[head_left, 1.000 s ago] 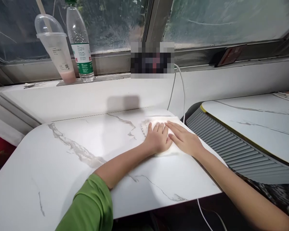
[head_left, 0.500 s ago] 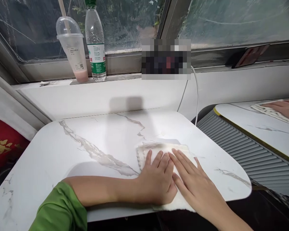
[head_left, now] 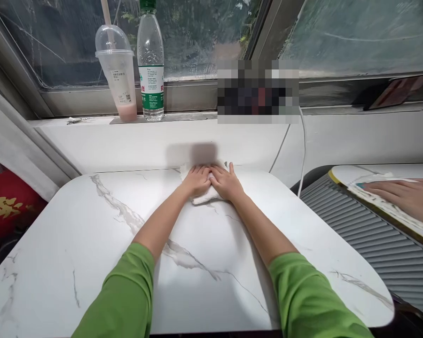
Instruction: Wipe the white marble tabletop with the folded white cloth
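A white cloth [head_left: 203, 198] lies bunched at the far edge of the white marble-patterned table [head_left: 211, 234], against the wall below the window. My left hand [head_left: 196, 182] presses flat on it from above, fingers stretched forward. Beside it, my right hand [head_left: 227, 182] also rests on the cloth with its fingers extended and the thumb side close to the left hand. Both arms reach straight out across the table. The hands cover most of the cloth.
On the window sill stand a lidded plastic cup with a straw [head_left: 120, 80] and a green-capped water bottle [head_left: 151, 70]. A white cable [head_left: 304, 150] hangs at the right. Another person's hand [head_left: 405, 195] lies on a cloth on the neighbouring table [head_left: 352, 172]. A red cushion-like item [head_left: 10, 202] is at left.
Both hands have moved with the cloth from the table's near right part to its far edge. The other person's hand and cloth have come nearer to that table's left edge.
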Available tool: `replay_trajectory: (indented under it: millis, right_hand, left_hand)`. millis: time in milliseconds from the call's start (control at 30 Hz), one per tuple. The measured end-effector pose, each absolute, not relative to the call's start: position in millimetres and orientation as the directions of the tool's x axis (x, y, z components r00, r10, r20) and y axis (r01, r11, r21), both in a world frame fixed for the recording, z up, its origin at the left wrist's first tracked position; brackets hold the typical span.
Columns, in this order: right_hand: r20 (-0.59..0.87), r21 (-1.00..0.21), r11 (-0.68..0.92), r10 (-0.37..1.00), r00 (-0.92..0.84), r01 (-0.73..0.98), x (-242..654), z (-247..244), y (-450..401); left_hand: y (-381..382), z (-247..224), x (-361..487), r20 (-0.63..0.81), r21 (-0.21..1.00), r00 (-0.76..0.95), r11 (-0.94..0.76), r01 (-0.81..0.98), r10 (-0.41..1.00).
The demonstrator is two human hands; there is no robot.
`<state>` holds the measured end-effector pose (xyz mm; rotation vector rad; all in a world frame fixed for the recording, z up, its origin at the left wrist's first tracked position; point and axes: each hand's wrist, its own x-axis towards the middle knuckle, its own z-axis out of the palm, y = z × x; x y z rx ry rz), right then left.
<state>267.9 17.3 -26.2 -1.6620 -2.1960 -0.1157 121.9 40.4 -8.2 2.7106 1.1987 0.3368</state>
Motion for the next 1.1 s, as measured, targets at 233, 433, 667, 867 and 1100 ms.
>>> replay_trajectory:
  millis: [233,433,667,867,1100]
  right_hand:
    - [0.357,-0.138,0.314,0.900,-0.249,0.939,266.9,-30.5,3.5]
    - [0.403,-0.023,0.356,0.858,-0.318,0.934,246.7,-37.9,-66.8]
    - [0.465,0.073,0.453,0.773,-0.432,0.889,204.4,-29.1,-188.9]
    - [0.449,0.101,0.532,0.730,-0.516,0.841,191.0,-19.8,-220.2]
    - [0.415,0.011,0.429,0.820,-0.394,0.903,193.4,-31.1,-116.6]
  left_hand:
    - [22.1,-11.7,115.7,0.160,0.176,0.649,-0.668,0.723,0.744]
    - [-45.3,-4.9,91.7,0.131,0.057,0.722,-0.732,0.679,0.680]
    - [-171.5,5.4,46.0,0.127,0.022,0.752,-0.760,0.650,0.647]
    - [-206.8,9.6,32.0,0.119,0.049,0.758,-0.766,0.641,0.642]
    - [-102.5,1.1,48.2,0.093,0.252,0.579,-0.581,0.774,0.810]
